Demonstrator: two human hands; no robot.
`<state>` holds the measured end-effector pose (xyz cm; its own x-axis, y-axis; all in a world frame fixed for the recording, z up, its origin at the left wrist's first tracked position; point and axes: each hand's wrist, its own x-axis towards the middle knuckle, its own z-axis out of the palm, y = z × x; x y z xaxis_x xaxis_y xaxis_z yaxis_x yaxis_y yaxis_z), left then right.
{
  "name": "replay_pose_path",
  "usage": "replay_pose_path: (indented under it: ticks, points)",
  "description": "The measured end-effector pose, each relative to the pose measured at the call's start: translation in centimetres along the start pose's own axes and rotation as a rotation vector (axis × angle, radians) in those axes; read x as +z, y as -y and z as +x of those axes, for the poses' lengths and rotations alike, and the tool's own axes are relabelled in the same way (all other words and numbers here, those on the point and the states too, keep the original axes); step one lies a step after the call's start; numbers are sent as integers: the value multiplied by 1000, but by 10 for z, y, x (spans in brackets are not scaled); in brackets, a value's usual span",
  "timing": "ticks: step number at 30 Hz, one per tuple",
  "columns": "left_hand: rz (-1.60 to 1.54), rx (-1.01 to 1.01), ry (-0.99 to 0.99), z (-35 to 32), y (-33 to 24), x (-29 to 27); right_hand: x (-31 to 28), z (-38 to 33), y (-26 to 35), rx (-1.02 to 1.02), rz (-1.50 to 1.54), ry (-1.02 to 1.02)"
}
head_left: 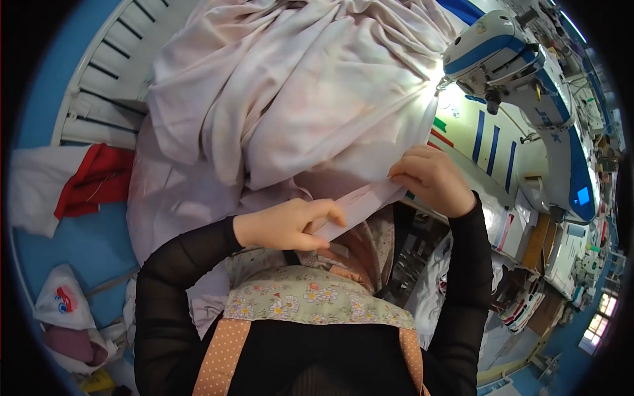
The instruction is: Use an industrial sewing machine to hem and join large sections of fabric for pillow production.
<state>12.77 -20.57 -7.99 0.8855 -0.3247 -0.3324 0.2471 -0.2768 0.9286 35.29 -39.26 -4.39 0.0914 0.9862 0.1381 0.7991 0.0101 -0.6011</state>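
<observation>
Pale pink gathered fabric (pixel 297 112) is pinched at its near edge by right hand (pixel 432 179), left hand (pixel 284 223) apart, grip unclear, so uneven pull could skew it.

I'm in a sewing workshop: machine (pixel 550 105) beyond my right hand (pixel 432 177), heaped cloth (pixel 297 92) ahead of my left hand (pixel 284 224).

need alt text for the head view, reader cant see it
A person's right hand pinches a strip of pale pink cloth, the left hand at its other end, above a floral apron. Heaped cloth spreads ahead, beside a white-and-blue sewing machine at right.
</observation>
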Motion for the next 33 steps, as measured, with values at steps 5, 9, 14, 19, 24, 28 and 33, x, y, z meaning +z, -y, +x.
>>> replay_pose_path:
  ticks: [5, 9, 14, 19, 24, 28, 33]
  points:
    - [106, 55, -212, -59, 23, 26, 37, 5, 43, -103, 28, 111]
    - [144, 131, -436, -79, 33, 45, 64, 7, 70, -148, -44, 141]
    - [223, 215, -501, -80, 58, 60, 73, 8, 79, -124, -107, 80]
    - [495, 263, -573, -81, 88, 67, 72, 12, 86, -82, -118, 66]
    - [417, 241, -647, -120, 89, 64, 66, 22, 90, -81, -124, 92]
    - [322, 191, -759, -170, 53, 47, 68, 48, 102, -149, -151, 164]
    - [402, 250, -986, -196, 24, 39, 77, 82, 140, -294, -155, 132]
